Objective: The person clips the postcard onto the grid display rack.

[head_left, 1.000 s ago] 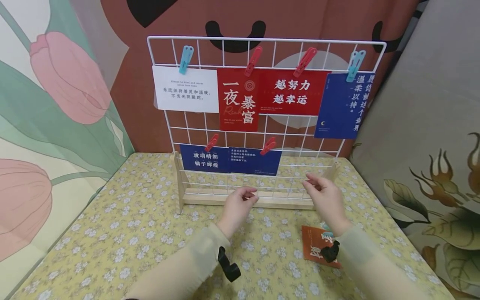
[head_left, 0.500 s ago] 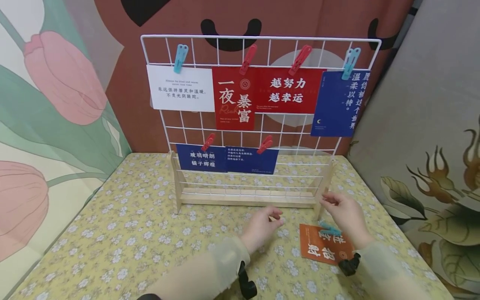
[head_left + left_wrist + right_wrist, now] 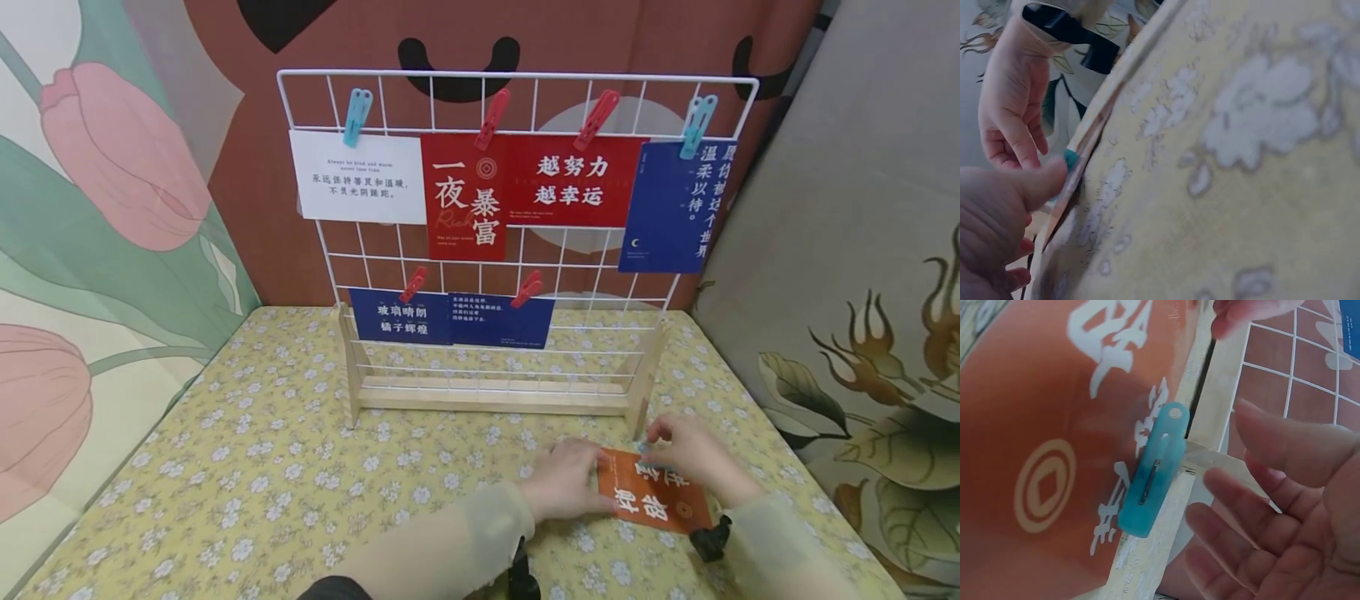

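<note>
An orange card [image 3: 648, 496] with white characters lies on the cloth at the front right. At its left edge is my left hand [image 3: 562, 483], thumb by the near corner and fingers by the far corner. Over the card's far right part hovers my right hand [image 3: 701, 458]. A teal clothespin [image 3: 1154, 472] lies on the card in the right wrist view, mostly hidden by the right hand in the head view. The right fingers are spread beside the clothespin, apart from it. In the left wrist view the left thumb [image 3: 1047, 181] reaches the card's edge.
Behind the hands stands a white wire grid [image 3: 480, 265] in a wooden base [image 3: 495, 404]. Red and blue clothespins hold several cards on it, including a white card [image 3: 356, 204] and a blue card [image 3: 652, 225]. A flowered cloth [image 3: 262, 467] covers the table.
Both hands have come down from in front of the grid to the orange card. The left hand moved right to its left edge; the right hand moved down over the clothespin.
</note>
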Demonstrator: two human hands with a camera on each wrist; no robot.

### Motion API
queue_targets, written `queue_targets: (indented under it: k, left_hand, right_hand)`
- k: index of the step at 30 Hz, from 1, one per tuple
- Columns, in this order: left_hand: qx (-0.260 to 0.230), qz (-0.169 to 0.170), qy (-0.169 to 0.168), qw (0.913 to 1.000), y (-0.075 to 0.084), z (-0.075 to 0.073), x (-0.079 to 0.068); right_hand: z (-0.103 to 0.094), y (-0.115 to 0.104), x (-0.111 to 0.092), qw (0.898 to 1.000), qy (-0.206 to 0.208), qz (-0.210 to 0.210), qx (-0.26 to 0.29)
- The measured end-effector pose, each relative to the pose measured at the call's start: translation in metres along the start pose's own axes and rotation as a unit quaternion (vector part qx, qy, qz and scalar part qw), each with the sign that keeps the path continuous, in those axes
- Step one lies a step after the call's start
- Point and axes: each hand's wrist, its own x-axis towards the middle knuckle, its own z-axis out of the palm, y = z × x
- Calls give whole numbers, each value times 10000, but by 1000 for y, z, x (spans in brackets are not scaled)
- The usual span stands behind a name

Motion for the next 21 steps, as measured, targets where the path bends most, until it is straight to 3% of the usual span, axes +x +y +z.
queue_targets:
  k: [8, 12, 17, 21]
  left_hand:
    - [383, 346, -548, 9972, 2, 7, 10]
    - [373, 311, -484, 9976, 2, 8, 14]
    - [314, 28, -117, 9994, 5, 9, 20]
    - [254, -555, 77, 9981, 8, 7, 24]
  right_hand:
    - [12, 9, 3, 9995, -270, 130, -103]
    - [15, 10, 4, 9995, -236, -8, -197]
    - [15, 9, 5, 9994, -160, -80, -280]
    - [15, 8, 5, 9997, -59, -20, -233]
